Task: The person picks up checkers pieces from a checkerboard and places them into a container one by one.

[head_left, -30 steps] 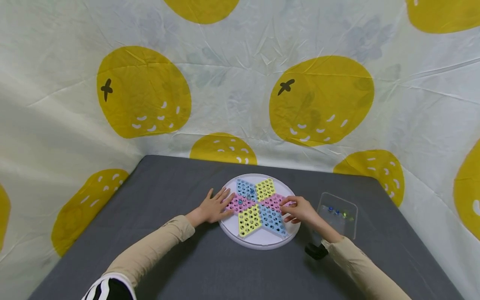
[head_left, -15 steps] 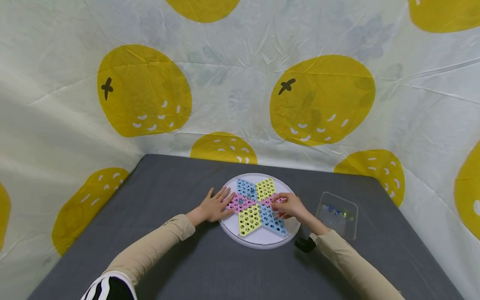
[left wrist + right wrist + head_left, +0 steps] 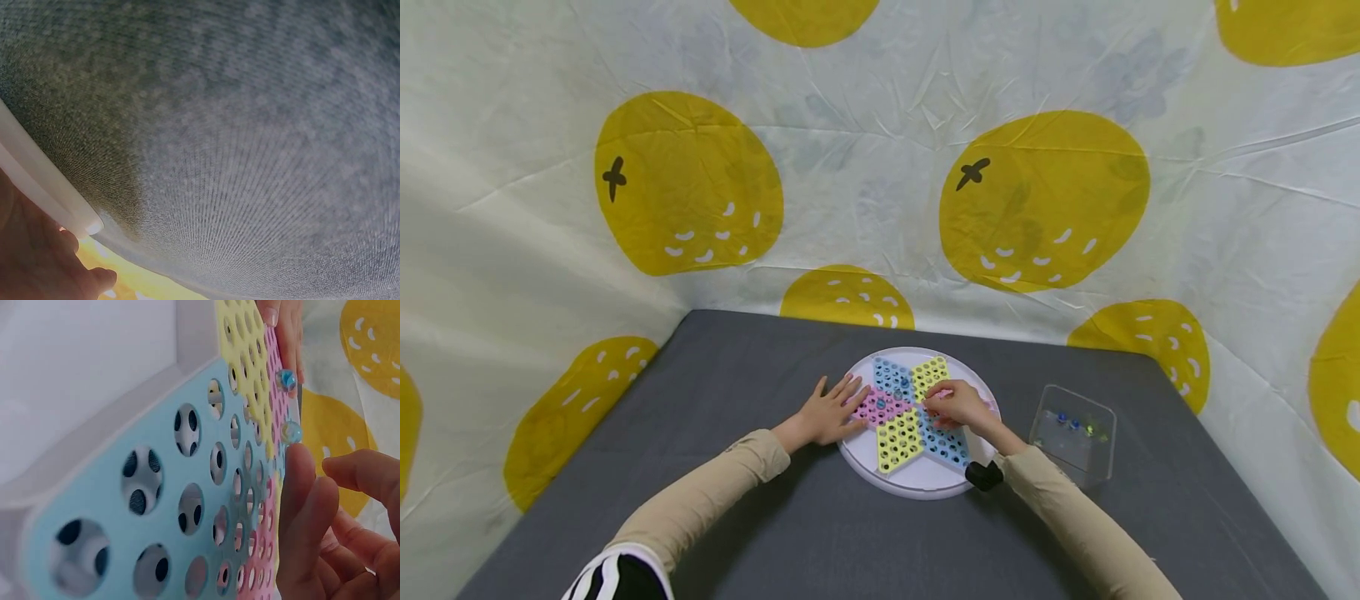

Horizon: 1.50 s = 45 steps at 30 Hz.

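Here, a round board (image 3: pixel 917 482) on a dark grey tabletop (image 3: pixel 835 542), yellow-patterned fabric (image 3: pixel 865 200) behind.

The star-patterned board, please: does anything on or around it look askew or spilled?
Nothing stands out: the board lies flat on the table, and visible marbles sit on it or inside the box.

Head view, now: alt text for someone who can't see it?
A person's right hand is over a Chinese checkers board, just right of center, grasp unclear; the left hand lies spread on the board's left edge. To the right, a clear tray of marbles sits on the gray table.
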Each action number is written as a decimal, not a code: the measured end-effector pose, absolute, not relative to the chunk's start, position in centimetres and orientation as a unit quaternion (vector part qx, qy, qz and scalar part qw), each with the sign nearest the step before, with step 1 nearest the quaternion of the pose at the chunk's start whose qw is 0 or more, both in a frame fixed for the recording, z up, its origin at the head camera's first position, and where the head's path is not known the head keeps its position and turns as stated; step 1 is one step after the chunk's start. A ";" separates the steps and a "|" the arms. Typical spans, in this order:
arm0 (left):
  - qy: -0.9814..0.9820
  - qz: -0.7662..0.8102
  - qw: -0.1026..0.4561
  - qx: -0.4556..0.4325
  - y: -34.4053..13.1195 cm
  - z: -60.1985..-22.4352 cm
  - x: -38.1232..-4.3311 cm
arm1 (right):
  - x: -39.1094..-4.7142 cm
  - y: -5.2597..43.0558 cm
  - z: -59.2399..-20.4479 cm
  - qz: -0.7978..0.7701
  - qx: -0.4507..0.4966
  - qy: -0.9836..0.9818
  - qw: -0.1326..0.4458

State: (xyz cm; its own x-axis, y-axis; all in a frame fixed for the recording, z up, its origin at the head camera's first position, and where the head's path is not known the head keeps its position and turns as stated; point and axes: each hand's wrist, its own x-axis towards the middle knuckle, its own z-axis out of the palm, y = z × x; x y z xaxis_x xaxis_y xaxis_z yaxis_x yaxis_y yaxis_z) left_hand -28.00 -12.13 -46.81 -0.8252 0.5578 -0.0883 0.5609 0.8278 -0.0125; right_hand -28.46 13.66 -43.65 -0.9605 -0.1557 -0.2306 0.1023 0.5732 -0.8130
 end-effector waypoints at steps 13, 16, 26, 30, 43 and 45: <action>0.956 -0.013 0.040 0.289 -12.1 -47.1 -28.0 | -30.3 11.7 -44.2 -0.501 0.000 0.855 0.133; 0.956 -0.015 0.036 0.291 -12.1 -47.0 -27.9 | -30.6 11.4 -44.1 -0.501 0.000 0.856 0.126; 0.956 -0.023 0.037 0.289 -12.1 -46.9 -27.8 | -31.9 11.1 -45.2 -0.515 -0.002 0.847 0.129; 0.957 -0.027 0.037 0.288 -12.0 -47.0 -28.0 | -31.9 10.9 -44.9 -0.520 -0.016 0.845 0.123; 0.955 -0.024 0.036 0.292 -12.0 -46.7 -27.9 | -32.5 9.9 -45.0 -0.477 0.012 0.871 0.118; 0.955 -0.025 0.037 0.292 -12.0 -46.7 -27.9 | -32.5 9.9 -44.9 -0.474 0.010 0.873 0.115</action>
